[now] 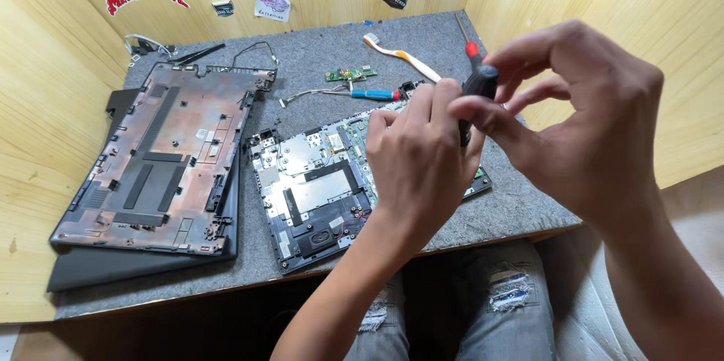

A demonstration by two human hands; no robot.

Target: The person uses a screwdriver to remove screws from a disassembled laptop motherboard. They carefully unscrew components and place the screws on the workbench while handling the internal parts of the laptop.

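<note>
A: What took up most of the frame?

B: The grey felt-covered work surface [317, 67], boxed in by pale wooden walls [45, 105]. At left lay the removed dark laptop bottom cover with its coppery inner lining [162, 157], resting on another flat black panel [98, 267]. In the centre sat the opened laptop chassis with bare circuit board and silver shielding [309, 191].

A: And the hands?

B: The left hand [418, 161] was over the right part of the chassis, fingers curled in around the lower shaft of a black-handled screwdriver with a red collar [477, 82], steadying it. The right hand [584, 116], at centre right, pinched the handle's top between thumb and forefinger, the other fingers spread loose. The tip was hidden behind the left hand, so I couldn't tell which screw it met.

A: How would that step go well?

B: I'd judge: keep the shaft upright, press down lightly, turn only from the cap, and let the lower hand guide so the tip doesn't slip onto the board.

A: Smaller things?

B: Toward upper centre, a blue-handled screwdriver [375, 94], a small green circuit board [351, 73] and a white and orange flat ribbon cable [400, 54]
</note>
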